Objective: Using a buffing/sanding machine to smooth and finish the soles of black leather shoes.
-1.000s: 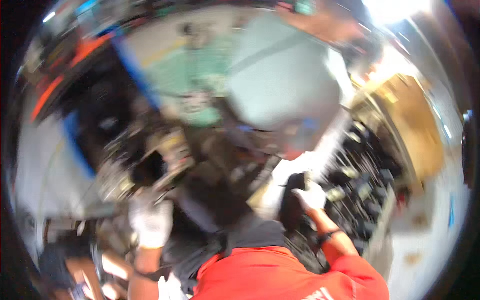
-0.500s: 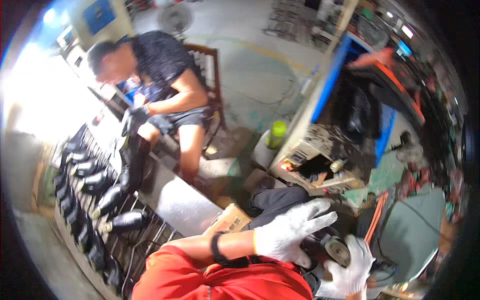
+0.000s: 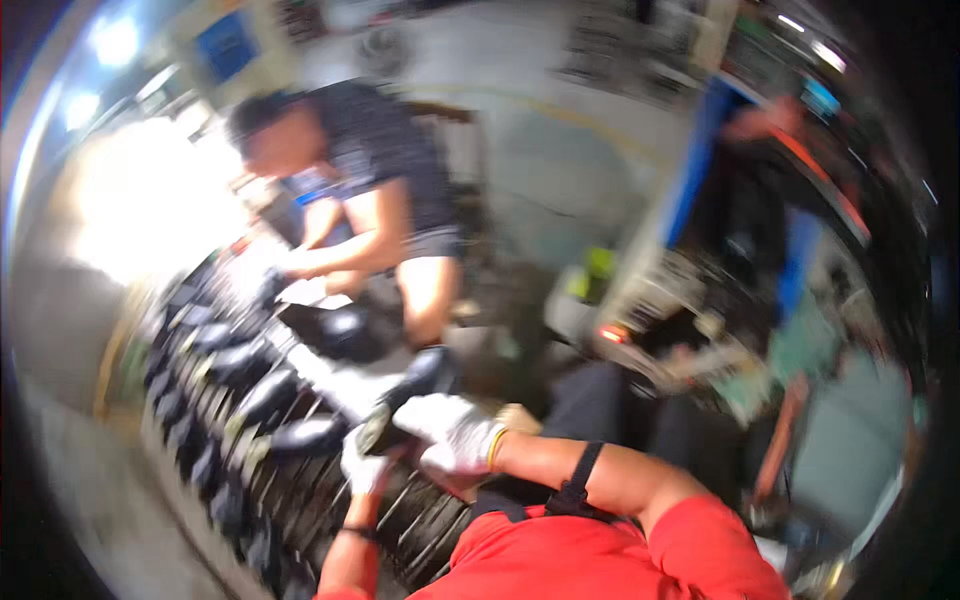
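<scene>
Rows of dark, rounded metal parts (image 3: 255,400) are seen laid out on a slatted rack (image 3: 420,515) at the left. The left hand (image 3: 365,468), in a white glove, is pressed against a dark cylindrical piece (image 3: 400,395), and the white-gloved right hand (image 3: 452,440) is curled over the same piece (finger grip cannot be told through the blur). Beyond, 1 seated person (image 3: 385,200) is shown bent over the rack.

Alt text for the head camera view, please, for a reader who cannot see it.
Blurred fisheye view looking down: a person in a red top holds a dark rounded part with both white-gloved hands, the left hand below it and the right hand beside it. Rows of dark parts lie on a rack, and another person sits bent over them.
</scene>
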The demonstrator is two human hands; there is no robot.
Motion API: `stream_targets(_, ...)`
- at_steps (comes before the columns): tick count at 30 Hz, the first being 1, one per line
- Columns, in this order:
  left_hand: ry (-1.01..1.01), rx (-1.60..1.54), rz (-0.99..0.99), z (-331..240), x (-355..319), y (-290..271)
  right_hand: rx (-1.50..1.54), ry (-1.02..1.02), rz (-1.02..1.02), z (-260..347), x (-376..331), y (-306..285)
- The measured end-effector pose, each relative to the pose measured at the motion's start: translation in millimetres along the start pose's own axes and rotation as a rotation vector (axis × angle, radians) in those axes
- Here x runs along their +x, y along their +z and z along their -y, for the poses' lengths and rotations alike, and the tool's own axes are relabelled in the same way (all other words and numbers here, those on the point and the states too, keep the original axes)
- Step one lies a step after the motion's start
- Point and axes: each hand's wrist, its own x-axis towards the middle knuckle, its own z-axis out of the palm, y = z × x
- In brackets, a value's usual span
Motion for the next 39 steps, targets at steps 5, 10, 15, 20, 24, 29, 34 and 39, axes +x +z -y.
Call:
stream_targets(5, 0.332, 0.153, 0.692, -113.1, 30.8, 111.1, -0.127, 0.314, -0.17, -29.7, -116.7, -28.4)
stream_targets(10, 0.65, 0.147, 1.191, -228.9, -7.5, 270.9, -0.033, 0.792, -1.06, 45.1, -326.4, -32.0)
stream_targets(15, 0.797, 0.227, 1.382, -281.4, -89.4, 307.9, 0.043, 1.922, -1.544, 185.0, -464.6, 103.2)
stream_targets(20, 0.914, 0.217, 1.213, -344.7, -140.9, 268.5, -0.096, 2.109, -1.843, 203.4, -499.6, 120.0)
stream_targets(24, 1.241, 0.133, 1.286, -362.4, -182.0, 311.7, -0.279, 1.437, -1.657, 177.3, -470.5, 35.3)
stream_targets(29, 1.043, 0.019, 0.894, -417.8, -146.7, 325.9, -0.908, 0.73, -1.352, 64.4, -433.5, -237.3)
stream_targets(34, 1.079, 0.244, 0.643, -424.0, -115.7, 378.3, -1.375, 0.413, -1.284, -26.7, -324.8, -489.7)
stream_targets(39, 1.049, 0.34, 0.645, -396.5, -125.0, 455.3, -1.299, 0.81, -0.624, -96.2, -300.9, -555.5)
